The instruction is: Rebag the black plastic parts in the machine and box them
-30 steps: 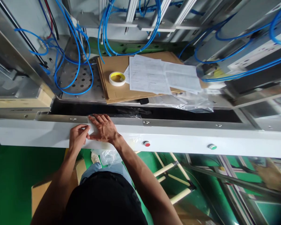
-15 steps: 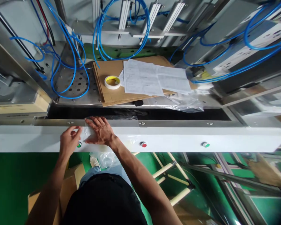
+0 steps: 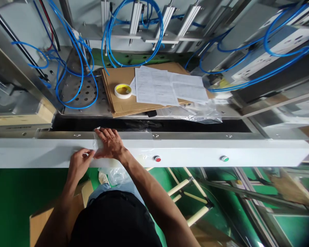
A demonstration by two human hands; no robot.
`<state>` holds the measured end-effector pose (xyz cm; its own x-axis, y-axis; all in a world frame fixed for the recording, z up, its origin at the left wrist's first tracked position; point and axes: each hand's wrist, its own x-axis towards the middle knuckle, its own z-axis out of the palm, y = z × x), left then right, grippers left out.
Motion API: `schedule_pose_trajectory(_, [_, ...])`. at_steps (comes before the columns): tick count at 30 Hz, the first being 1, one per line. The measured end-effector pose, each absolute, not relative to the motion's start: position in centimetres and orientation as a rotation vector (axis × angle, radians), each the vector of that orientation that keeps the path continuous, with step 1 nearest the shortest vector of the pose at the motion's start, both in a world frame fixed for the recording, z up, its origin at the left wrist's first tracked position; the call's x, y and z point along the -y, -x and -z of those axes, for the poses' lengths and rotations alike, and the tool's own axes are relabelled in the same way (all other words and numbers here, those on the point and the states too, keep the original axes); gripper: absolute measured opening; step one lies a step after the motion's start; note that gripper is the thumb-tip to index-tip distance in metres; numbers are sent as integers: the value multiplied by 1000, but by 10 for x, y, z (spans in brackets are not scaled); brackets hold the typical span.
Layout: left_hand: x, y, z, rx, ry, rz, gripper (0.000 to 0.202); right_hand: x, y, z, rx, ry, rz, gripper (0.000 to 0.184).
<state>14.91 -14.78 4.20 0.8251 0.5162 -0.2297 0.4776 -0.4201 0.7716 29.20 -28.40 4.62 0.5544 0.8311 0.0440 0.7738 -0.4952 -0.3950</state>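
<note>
A clear plastic bag [image 3: 137,140] lies flat across the white front ledge and its metal strip. My right hand [image 3: 109,142] rests on the bag's left part, palm down with fingers stretched out. Close beside it, my left hand [image 3: 80,164] pinches the lower left edge of the bag between thumb and fingers. The exact grip is partly hidden by the fingers.
Behind the ledge [image 3: 190,156] runs a dark slot [image 3: 170,125]. Beyond are cardboard sheets [image 3: 144,109] with printed papers [image 3: 157,85], a tape roll [image 3: 123,91] and blue hoses [image 3: 96,91]. A red button [image 3: 157,159] and a green button [image 3: 224,159] protrude from the ledge.
My left hand has shifted right and slightly down, toward my right hand, and now covers the left green button. My right hand stays pressed on the plastic bag, nearly unmoved.
</note>
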Motion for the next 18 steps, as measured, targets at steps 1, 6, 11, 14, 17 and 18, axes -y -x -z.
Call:
schedule_pose_trajectory(1, [147, -148, -41, -714, -2057, -63, 41, 284, -292, -47, 1316, 2423, -215, 127])
schedule_pose_trajectory(6, [150, -146, -43, -771, -2150, -86, 37, 286, -293, -48, 1348, 2424, -215, 128])
schedule_pose_trajectory(11, [158, -146, -44, -813, -2489, -121, 19, 286, -292, -47, 1354, 2425, -205, 127])
schedule_pose_trajectory(14, [163, -143, -40, -758, -2597, -208, 13, 286, -293, -46, 1355, 2424, -198, 126])
schedule_pose_trajectory(17, [165, -139, -34, -712, -2635, -284, 19, 286, -293, -45, 1352, 2412, -193, 127])
schedule_pose_trajectory(18, [165, -138, -32, -709, -2638, -301, 21, 286, -294, -45, 1352, 2407, -191, 127])
